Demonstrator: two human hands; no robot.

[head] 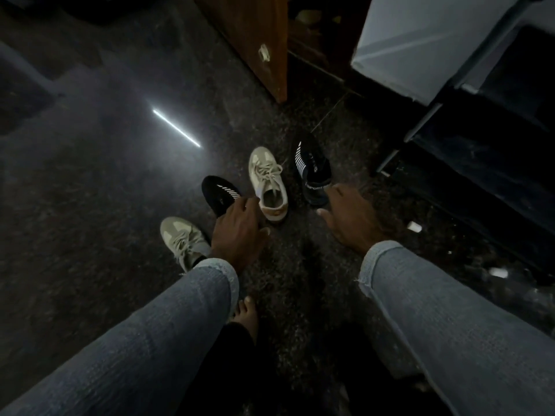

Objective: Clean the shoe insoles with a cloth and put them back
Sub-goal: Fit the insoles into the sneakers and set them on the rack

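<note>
Head view showed the left hand (237,232) gripping one dark insole (220,195) beside the middle shoe (270,187). The right hand (351,217), fingers spread, touched the other insole (312,172) on the floor (105,175). Second shoe (183,241) sat near-left. No cloth visible; both insoles were out, refitting apparently remained.

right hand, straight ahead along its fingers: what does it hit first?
Most likely the black shoe on the floor: the right hand reaches toward its heel end, fingers at or just short of it. Contact can't be judged in this dim view.
</note>
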